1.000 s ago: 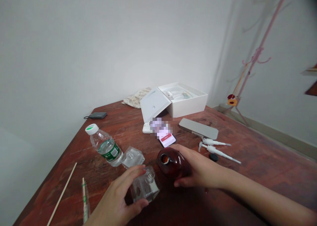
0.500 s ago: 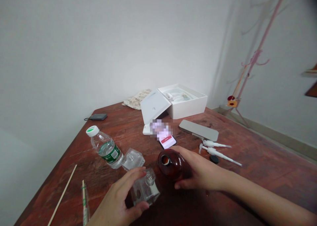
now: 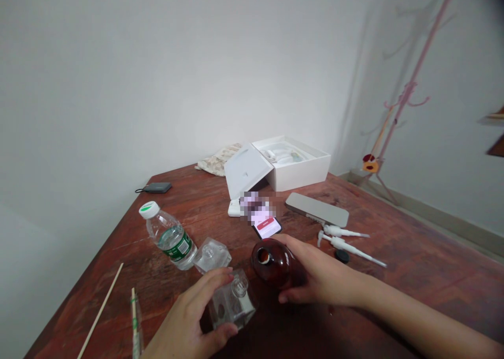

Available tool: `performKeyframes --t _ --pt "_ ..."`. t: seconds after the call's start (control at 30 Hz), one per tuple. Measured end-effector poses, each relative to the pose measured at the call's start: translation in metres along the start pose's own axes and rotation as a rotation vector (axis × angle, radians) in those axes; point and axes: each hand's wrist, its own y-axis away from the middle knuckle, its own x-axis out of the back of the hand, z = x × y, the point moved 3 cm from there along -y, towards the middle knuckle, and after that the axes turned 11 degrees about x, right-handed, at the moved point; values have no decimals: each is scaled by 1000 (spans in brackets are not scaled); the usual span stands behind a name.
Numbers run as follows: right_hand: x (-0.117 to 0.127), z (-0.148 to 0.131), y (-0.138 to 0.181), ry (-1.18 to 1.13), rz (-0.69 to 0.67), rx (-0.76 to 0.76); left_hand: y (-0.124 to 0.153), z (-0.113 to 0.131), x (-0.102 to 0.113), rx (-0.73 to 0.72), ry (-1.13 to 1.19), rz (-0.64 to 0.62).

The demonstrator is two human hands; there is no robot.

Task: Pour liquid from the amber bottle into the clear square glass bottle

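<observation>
My left hand [image 3: 197, 314] is closed around a clear square bottle [image 3: 232, 301] with an uncapped neck. Beside it, my right hand [image 3: 311, 275] grips a dark reddish-brown bottle [image 3: 275, 264], whose open mouth faces toward me. The two bottles are close together but apart. A second clear square bottle [image 3: 212, 255] stands just behind the held one. To its left is a water bottle [image 3: 169, 238] with a green label and a white cap. Two white pump heads [image 3: 348, 242] and a black cap [image 3: 342, 256] lie right of my right hand.
A phone [image 3: 264, 225] with a lit screen lies near an open white box [image 3: 301, 172]. Right of it is a flat silver case [image 3: 317, 209]. A wooden stick [image 3: 100, 312] and wrapped chopsticks [image 3: 135, 322] lie at left. A small grey device [image 3: 157, 187] and a cloth [image 3: 216, 160] are farther back.
The whole view has shifted very slightly. Both hands keep the same hold on their bottles, and nothing on the table has visibly moved.
</observation>
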Motion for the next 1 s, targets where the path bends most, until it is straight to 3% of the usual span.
performKeyframes --t 1.0 --pt "1 -1 -1 -2 -1 3 -1 -1 -1 18 -13 -5"
